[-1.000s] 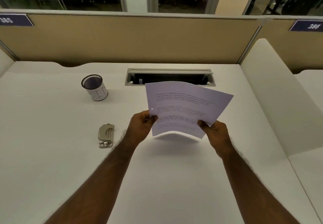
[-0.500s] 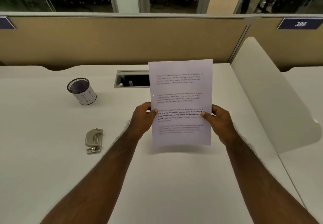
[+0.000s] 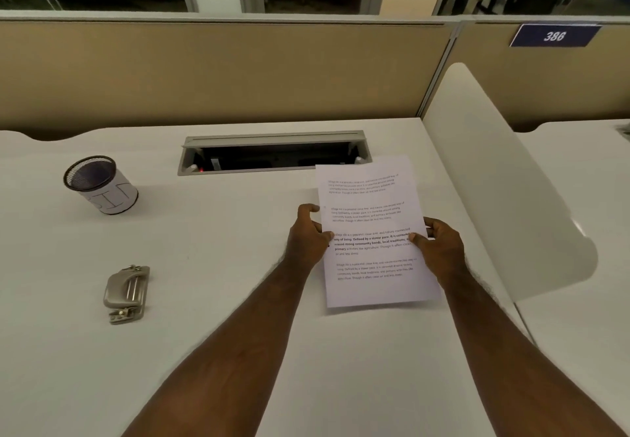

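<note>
A white printed sheet of paper (image 3: 370, 218) is held in portrait position low over the white desk (image 3: 238, 351), right of centre. My left hand (image 3: 308, 235) pinches its left edge with the thumb on top. My right hand (image 3: 439, 244) pinches the right edge the same way. The text faces me, and the sheet's far end reaches the cable slot.
A black mesh cup with a white paper wrap (image 3: 100, 184) stands at the back left. A metal hole punch (image 3: 126, 293) lies at the left front. A cable slot (image 3: 272, 152) is open at the back. A white divider (image 3: 504, 177) borders the right side.
The sheet was turned from a tilted landscape hold to upright portrait, then lowered toward the desk and shifted to the right. Both hands kept their grip throughout.
</note>
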`<state>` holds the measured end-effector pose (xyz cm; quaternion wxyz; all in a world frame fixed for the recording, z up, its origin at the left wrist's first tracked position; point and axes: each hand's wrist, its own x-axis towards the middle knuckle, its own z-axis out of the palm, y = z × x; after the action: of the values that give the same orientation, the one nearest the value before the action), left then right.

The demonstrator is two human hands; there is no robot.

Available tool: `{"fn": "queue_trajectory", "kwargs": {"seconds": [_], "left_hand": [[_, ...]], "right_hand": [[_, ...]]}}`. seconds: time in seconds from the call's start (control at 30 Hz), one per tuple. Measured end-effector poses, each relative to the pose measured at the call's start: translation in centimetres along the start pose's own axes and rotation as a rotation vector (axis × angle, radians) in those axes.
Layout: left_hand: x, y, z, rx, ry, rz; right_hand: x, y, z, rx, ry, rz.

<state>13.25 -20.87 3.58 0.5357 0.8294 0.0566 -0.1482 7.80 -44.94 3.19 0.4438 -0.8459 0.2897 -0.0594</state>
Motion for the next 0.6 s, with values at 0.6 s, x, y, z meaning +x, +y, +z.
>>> {"fn": "queue_trajectory", "kwargs": {"seconds": [0.6], "left_hand": [[2.0, -1.7, 2.8, 0.567, -0.079, 0.104]], "right_hand": [[1.7, 3.0, 1.8, -0.21, -0.02, 0.041]]}}
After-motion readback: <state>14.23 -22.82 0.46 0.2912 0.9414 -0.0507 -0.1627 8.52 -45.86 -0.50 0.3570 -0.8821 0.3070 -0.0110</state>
